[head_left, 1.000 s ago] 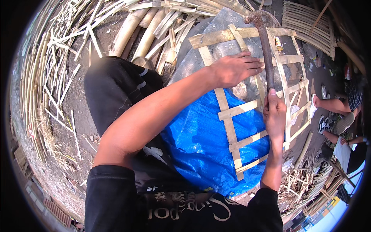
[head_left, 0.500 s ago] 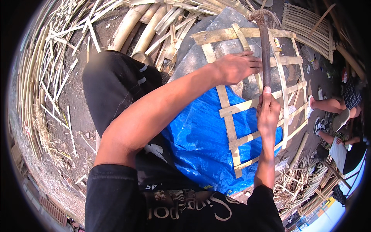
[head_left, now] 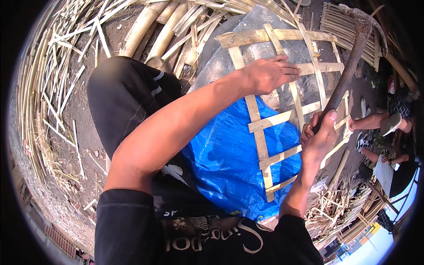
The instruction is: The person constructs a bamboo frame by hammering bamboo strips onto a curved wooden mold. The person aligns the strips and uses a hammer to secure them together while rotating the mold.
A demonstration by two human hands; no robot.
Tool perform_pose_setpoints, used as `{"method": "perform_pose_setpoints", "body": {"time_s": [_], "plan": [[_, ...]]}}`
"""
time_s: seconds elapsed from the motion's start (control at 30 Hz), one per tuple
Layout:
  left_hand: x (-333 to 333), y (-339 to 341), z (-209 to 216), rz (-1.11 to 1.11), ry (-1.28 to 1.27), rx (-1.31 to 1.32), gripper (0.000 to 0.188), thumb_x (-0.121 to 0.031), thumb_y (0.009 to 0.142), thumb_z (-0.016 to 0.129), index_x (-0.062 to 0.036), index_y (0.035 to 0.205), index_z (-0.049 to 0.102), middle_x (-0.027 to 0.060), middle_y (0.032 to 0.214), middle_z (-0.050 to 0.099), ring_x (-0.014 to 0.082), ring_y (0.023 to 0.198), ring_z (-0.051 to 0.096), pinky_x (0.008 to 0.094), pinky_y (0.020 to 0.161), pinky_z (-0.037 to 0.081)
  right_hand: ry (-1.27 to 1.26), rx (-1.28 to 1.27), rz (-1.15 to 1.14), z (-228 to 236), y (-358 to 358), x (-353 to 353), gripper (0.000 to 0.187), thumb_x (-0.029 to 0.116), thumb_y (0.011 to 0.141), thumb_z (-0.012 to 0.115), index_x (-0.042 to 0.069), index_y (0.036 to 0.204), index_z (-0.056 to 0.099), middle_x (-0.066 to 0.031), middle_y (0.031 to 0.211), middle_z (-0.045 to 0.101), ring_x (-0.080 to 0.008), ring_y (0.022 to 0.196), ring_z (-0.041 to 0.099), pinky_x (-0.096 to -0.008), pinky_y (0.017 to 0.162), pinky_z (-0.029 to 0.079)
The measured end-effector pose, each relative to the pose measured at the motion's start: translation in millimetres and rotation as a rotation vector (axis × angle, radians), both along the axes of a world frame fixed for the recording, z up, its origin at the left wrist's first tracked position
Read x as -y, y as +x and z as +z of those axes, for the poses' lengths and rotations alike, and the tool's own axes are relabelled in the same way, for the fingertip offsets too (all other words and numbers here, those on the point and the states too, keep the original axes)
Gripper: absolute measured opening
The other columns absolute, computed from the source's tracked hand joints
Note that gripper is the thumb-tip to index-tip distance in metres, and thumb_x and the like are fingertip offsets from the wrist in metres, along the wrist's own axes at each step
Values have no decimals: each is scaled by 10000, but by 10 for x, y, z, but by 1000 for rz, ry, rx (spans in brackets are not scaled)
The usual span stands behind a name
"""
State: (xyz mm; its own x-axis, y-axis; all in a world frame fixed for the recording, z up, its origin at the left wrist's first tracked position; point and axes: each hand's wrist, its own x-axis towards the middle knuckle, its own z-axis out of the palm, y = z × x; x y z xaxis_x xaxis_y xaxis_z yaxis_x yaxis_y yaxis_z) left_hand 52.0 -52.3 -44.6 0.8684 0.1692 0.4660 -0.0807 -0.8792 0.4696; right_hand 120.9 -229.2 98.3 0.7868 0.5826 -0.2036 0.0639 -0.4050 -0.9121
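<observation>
A lattice of flat bamboo strips [head_left: 265, 145] lies in front of me, partly over a grey stone slab [head_left: 212, 66] and partly over a blue tarp [head_left: 225, 141]. Across its upper part rests my left hand [head_left: 271, 75], fingers stretched out over the strips and holding nothing. My right hand [head_left: 319, 132] is wrapped round the handle of a rusty claw hammer [head_left: 351, 66]. The hammer is raised above the lattice's right side and tilted, its head up at the far right. Its handle hides some of the strips beneath.
Thick bamboo poles [head_left: 148, 28] lie at the far side. Loose bamboo strips [head_left: 48, 88] cover the ground on the left, and a pile of scraps [head_left: 340, 207] lies at the right. Another slatted bamboo panel [head_left: 340, 26] is at the far right. People's legs [head_left: 369, 121] show at the right edge.
My right hand has lifted and swung the hammer rightward, from upright over the lattice to a slant. My left hand has stayed nearly in place on the strips.
</observation>
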Motion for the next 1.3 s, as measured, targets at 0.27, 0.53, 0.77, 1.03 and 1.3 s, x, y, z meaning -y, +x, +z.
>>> {"method": "perform_pose_setpoints", "body": {"time_s": [0.27, 0.53, 0.77, 1.03, 1.3], "plan": [[34, -8, 6, 16, -8, -43, 597, -59, 869, 481, -96, 1465, 504, 81, 1535, 489, 226, 1439, 436, 440, 1261, 270, -256, -18, 111, -421, -76, 26, 579, 526, 1075, 446, 93, 691, 437, 59, 572, 351, -40, 480, 328, -240, 434, 233], [33, 7, -9, 1, -21, 21, 563, -44, 872, 489, -88, 1431, 539, 77, 1511, 517, 221, 1422, 458, 424, 1252, 285, -213, 351, 170, -510, -46, 173, 521, 448, 1094, 453, 33, 787, 524, 46, 587, 344, -77, 532, 308, -300, 475, 246], [53, -13, -8, 1, -32, -14, 569, -54, 875, 506, -88, 1443, 525, 84, 1530, 494, 225, 1440, 434, 427, 1260, 265, -54, 165, 23, -24, -103, 75, 473, 404, 1104, 445, 65, 778, 491, 75, 623, 330, -32, 536, 325, -247, 482, 245], [6, 5, 9, 13, -14, -77, 592, -33, 856, 533, -78, 1446, 520, 88, 1536, 487, 220, 1447, 427, 443, 1262, 262, -353, 244, 179, -455, -5, 88, 523, 388, 1100, 472, -5, 758, 531, -12, 586, 372, -88, 536, 331, -333, 471, 271], [75, -15, 46, 39, 15, -27, 601, -25, 853, 532, -83, 1451, 517, 90, 1534, 489, 211, 1441, 435, 437, 1264, 267, -136, 79, 104, -424, -22, 204, 494, 392, 1100, 470, 56, 740, 512, 64, 632, 356, -37, 543, 299, -269, 461, 222]]}}
